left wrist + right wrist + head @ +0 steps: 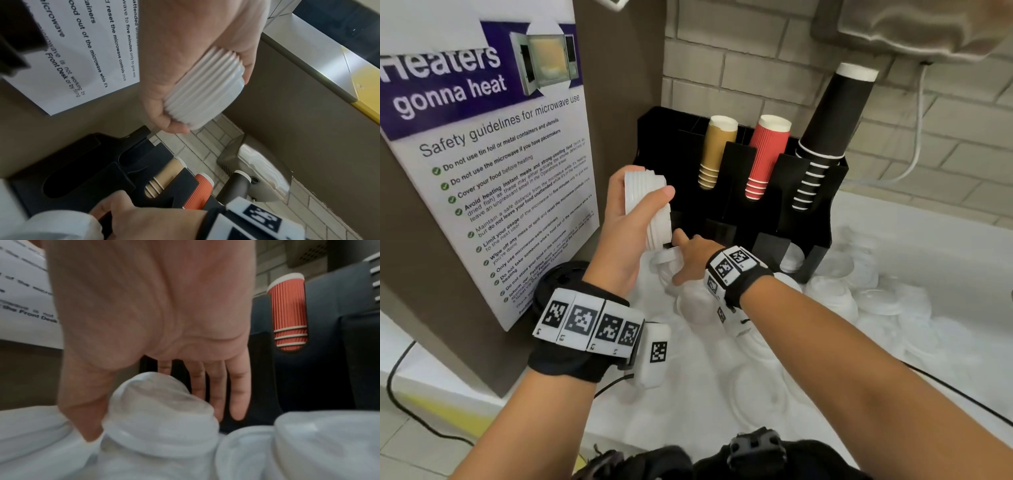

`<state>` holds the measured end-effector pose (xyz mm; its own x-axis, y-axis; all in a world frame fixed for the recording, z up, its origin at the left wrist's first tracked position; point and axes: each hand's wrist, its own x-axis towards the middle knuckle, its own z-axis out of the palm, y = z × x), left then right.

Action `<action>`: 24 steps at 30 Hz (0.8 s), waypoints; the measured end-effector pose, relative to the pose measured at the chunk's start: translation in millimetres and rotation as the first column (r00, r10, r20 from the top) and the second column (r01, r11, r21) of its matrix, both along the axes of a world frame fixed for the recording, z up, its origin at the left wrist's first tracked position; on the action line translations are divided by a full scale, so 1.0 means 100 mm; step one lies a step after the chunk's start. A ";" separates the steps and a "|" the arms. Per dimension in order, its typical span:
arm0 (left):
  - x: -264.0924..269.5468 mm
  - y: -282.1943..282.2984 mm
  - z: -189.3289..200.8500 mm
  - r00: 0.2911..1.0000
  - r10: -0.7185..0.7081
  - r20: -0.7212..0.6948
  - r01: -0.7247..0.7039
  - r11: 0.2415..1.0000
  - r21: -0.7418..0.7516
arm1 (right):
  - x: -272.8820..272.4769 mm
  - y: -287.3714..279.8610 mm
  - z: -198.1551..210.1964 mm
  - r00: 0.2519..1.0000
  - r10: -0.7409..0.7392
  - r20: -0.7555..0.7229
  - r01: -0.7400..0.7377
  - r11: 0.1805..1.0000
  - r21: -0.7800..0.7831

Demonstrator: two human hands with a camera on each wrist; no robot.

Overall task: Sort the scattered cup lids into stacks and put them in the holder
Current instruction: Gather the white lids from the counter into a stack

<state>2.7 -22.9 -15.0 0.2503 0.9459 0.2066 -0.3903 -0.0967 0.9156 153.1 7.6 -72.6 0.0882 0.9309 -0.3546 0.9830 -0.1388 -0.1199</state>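
Left hand grips a lid stack mid-frame; right hand, fingers straight, reaches among loose lids; black holder holds tan, red, black cups.

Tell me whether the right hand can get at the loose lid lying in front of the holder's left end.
Probably yes. The right hand is already down at that lid, fingers straight behind it and thumb beside it, nothing between. The left hand holds its lid stack above, clear of it.

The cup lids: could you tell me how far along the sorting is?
Done: some lids already sit in the holder. In hand: the left hand grips a stack of lids; the right hand reaches for a loose lid. Left: many scattered lids on the counter.
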 end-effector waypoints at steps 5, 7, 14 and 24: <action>-0.03 0.00 0.01 0.999 -0.012 0.033 0.012 1.000 -0.009 | -0.05 0.13 -0.05 0.960 0.067 -0.273 -0.049 0.996 0.074; -0.03 0.00 0.02 0.999 0.009 0.040 -0.009 1.000 -0.015 | -0.09 0.17 -0.01 0.860 0.044 -0.508 -0.017 0.998 0.057; -0.04 0.02 0.05 0.999 0.018 0.048 -0.017 1.000 -0.022 | -0.03 0.20 0.23 0.886 0.010 -0.463 0.047 0.993 0.111; -0.05 0.09 0.04 0.998 0.008 0.057 -0.005 0.999 -0.046 | -0.19 0.03 -0.13 0.990 0.078 -0.120 -0.077 0.997 0.014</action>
